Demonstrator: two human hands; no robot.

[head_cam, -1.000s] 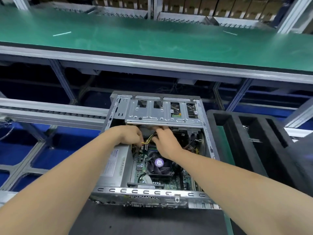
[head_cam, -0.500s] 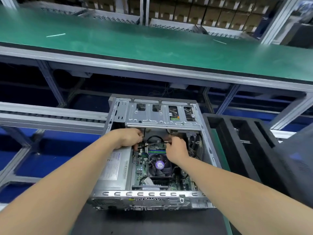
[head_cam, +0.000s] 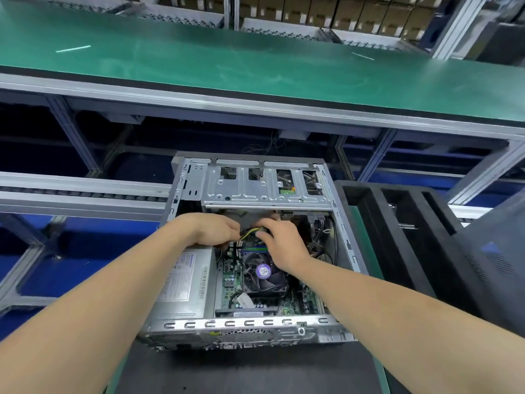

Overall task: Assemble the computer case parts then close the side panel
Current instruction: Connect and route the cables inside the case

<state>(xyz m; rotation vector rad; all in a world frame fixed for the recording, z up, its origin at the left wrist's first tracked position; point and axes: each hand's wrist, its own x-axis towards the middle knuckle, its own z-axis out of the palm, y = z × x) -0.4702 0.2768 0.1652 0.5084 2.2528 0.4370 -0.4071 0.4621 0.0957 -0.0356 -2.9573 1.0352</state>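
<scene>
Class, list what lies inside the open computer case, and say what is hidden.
Inside the computer case: power supply, motherboard, cooler fan, drive cage, yellow-black cable. The left hand and right hand cover the cable's end and the board beneath.

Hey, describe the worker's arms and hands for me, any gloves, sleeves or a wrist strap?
The left forearm and right forearm are bare to the frame edge, with no sleeves in view. The left hand and right hand wear no gloves. No watch, ring or wrist strap shows.
</scene>
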